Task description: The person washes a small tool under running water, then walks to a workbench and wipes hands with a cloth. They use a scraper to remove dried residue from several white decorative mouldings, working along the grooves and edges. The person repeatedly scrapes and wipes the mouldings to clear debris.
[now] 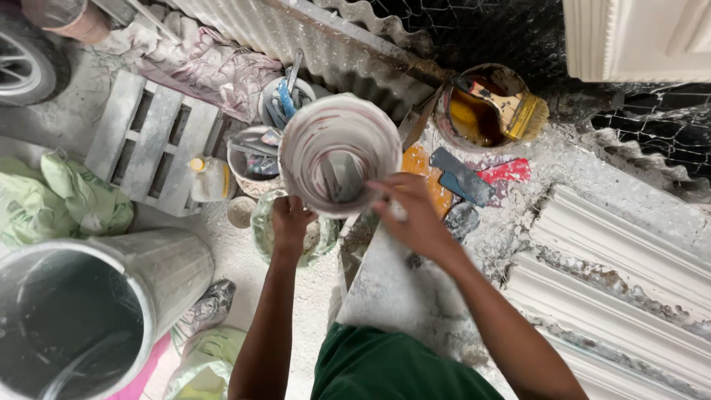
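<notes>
Dusty concrete floor (244,267) with a corrugated metal sheet (311,37) behind, white plaster mouldings (615,289) at right, a metal bin (96,296) at lower left. White bucket (339,152): round, tilted toward the camera, inside smeared pink and grey, held above smaller pots. Left hand (290,219): fingers curled shut around the bucket's lower rim. Right hand (415,215): closed on a tool (341,178) reaching into the bucket; grip only partly visible.

Round white plastic bucket (339,152) in my left hand (289,222): smooth, smeared reddish, matt. Grey metal bin (174,270): dull, ribbed. White moulded plaster cornice (615,289): rough, chalky.
</notes>
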`<move>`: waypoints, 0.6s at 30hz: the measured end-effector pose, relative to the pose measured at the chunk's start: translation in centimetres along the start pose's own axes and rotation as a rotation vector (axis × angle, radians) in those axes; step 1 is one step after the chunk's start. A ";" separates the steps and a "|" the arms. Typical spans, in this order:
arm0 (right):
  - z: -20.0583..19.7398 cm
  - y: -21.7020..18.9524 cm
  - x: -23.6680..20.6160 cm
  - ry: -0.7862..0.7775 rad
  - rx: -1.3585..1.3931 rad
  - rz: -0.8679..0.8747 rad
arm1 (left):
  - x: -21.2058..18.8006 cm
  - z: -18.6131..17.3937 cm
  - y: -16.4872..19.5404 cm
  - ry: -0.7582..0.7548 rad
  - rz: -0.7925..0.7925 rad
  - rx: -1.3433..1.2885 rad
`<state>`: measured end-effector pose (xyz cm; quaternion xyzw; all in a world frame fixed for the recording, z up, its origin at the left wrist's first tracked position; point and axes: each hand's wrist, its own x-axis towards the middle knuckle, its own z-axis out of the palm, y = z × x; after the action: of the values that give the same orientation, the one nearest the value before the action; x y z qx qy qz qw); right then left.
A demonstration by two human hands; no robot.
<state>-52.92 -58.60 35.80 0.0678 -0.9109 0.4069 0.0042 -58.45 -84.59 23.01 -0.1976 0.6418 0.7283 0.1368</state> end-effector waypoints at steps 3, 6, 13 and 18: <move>-7.3 4.3 -2.1 0.114 0.194 0.490 | 8.2 3.4 -1.5 0.033 -0.050 -0.093; -11.1 7.7 -7.3 0.262 0.080 0.456 | 15.6 7.6 -2.4 0.192 -0.172 -0.120; -5.7 12.0 -20.8 0.230 0.528 0.829 | 21.9 14.3 -4.9 0.290 -0.228 -0.359; -1.3 11.1 -23.9 -0.001 0.852 0.832 | 21.0 15.7 -8.6 0.243 -0.446 -0.467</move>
<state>-30.75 -47.41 26.92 -0.2991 -0.6173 0.7042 -0.1836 -74.91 -69.00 7.19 -0.4445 0.4104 0.7787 0.1663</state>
